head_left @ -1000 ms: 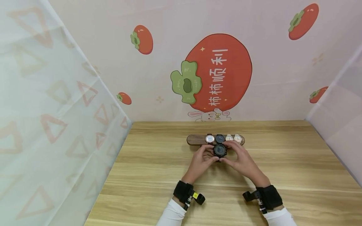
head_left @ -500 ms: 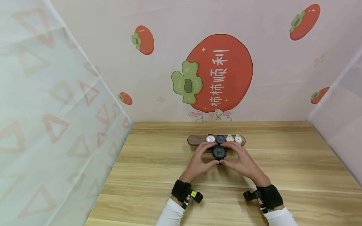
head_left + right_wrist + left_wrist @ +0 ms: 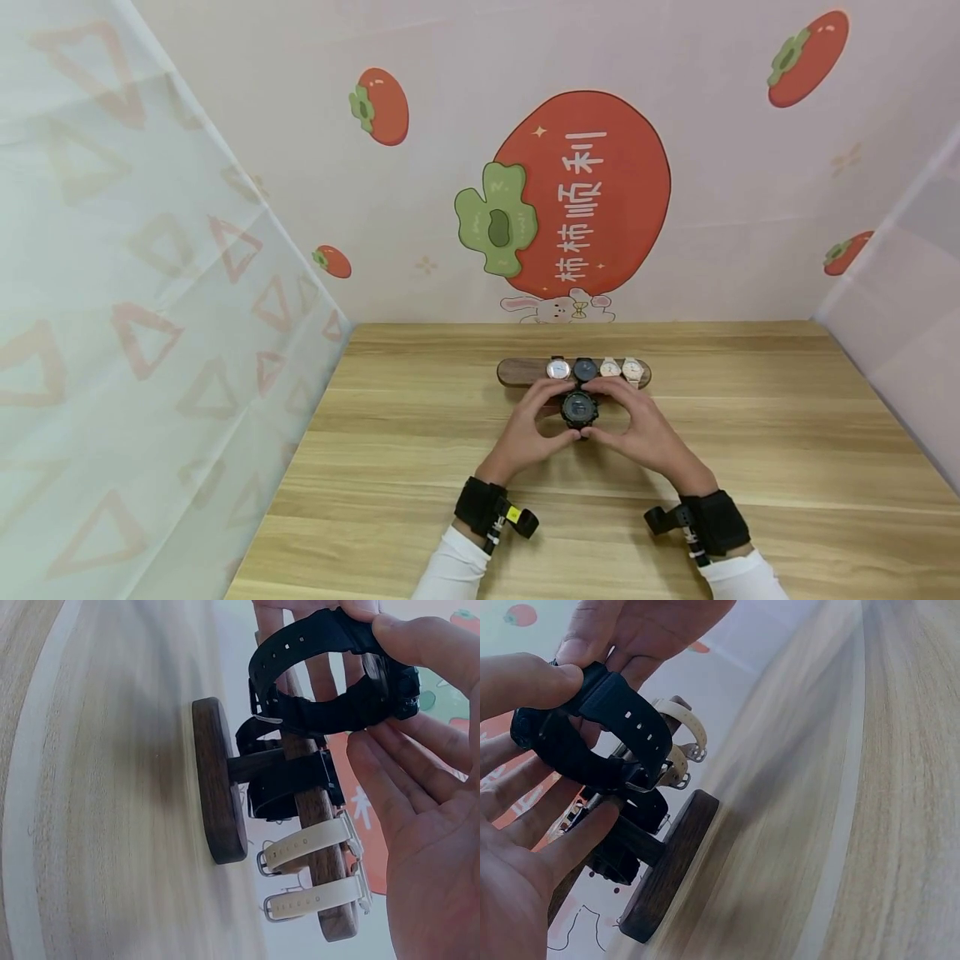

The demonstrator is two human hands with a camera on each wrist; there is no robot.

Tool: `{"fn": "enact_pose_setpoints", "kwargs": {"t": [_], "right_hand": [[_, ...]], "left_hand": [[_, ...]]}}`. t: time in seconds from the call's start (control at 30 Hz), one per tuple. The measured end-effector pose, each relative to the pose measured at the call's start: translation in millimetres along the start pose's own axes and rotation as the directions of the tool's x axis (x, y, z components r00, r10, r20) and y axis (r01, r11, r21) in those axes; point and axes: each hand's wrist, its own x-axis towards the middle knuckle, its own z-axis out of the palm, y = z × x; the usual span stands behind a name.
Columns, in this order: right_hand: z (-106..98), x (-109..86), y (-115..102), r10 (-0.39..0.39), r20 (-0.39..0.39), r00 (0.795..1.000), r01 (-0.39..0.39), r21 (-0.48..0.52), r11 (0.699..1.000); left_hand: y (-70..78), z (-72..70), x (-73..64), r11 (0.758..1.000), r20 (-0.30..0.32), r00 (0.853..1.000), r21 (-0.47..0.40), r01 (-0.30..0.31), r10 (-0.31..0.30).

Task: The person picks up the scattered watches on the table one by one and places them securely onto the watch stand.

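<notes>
Between both hands is a black wristwatch (image 3: 580, 408), its round dark face upward in the head view. The left hand (image 3: 525, 433) pinches the watch's left side with thumb and fingers. The right hand (image 3: 647, 425) does the same from the right, its thumb close to the other thumb. In the right wrist view the black strap (image 3: 300, 649) forms a closed loop with a metal buckle. Just beyond the hands stands a dark wooden watch stand (image 3: 521, 372). It bears a white-faced watch (image 3: 558, 368), a dark watch (image 3: 586, 369) and two cream-strapped watches (image 3: 633, 370).
The stand's oval base (image 3: 217, 787) rests on the wood-grain table (image 3: 390, 450), with a short post up to its bar. Behind the table rises a pale wall (image 3: 720, 250) printed with persimmons. A white patterned sheet (image 3: 150, 333) lines the left side.
The black watch has moved slightly toward the person, away from the stand. The left fingers, earlier curled behind it, now reach along its far edge.
</notes>
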Motion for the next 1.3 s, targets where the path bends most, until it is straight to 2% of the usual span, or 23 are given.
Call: {"fn": "enact_pose_setpoints", "kwargs": {"t": [0.1, 0.3, 0.6, 0.8, 1.0, 1.1, 1.3], "right_hand": [[0, 0.3, 0, -0.009, 0.005, 1.0, 0.009, 0.005, 1.0], [-1, 0.9, 1, -0.008, 0.021, 1.0, 0.008, 0.007, 1.0], [-12, 1.1, 4, 0.001, 0.039, 0.999, -0.002, 0.004, 1.0], [-22, 0.7, 12, 0.013, -0.015, 1.0, -0.014, -0.024, 1.0], [-34, 0.6, 24, -0.044, -0.119, 0.992, 0.032, -0.105, 0.994], [-42, 0.8, 31, -0.056, -0.138, 0.989, 0.038, -0.133, 0.99], [-52, -0.6, 45, -0.023, -0.154, 0.988, -0.003, -0.166, 0.986]], "left_hand": [[0.1, 0.5, -0.1, 1.0, -0.008, 1.0, -0.005, 0.015, -0.015], [-0.8, 0.7, 0.7, 1.0, -0.015, 1.0, 0.003, 0.003, -0.003], [-0.6, -1.3, 0.2, 1.0, -0.02, 1.0, 0.021, 0.02, -0.02], [0.4, -3.8, -1.8, 0.998, -0.025, 0.998, 0.027, 0.053, -0.052], [0.8, -7.5, -4.2, 0.995, -0.041, 0.996, 0.055, 0.083, -0.081], [0.3, -9.6, -5.3, 0.993, -0.053, 0.995, 0.071, 0.09, -0.087], [-0.9, -14.2, -7.7, 0.991, -0.069, 0.994, 0.099, 0.092, -0.085]]}}
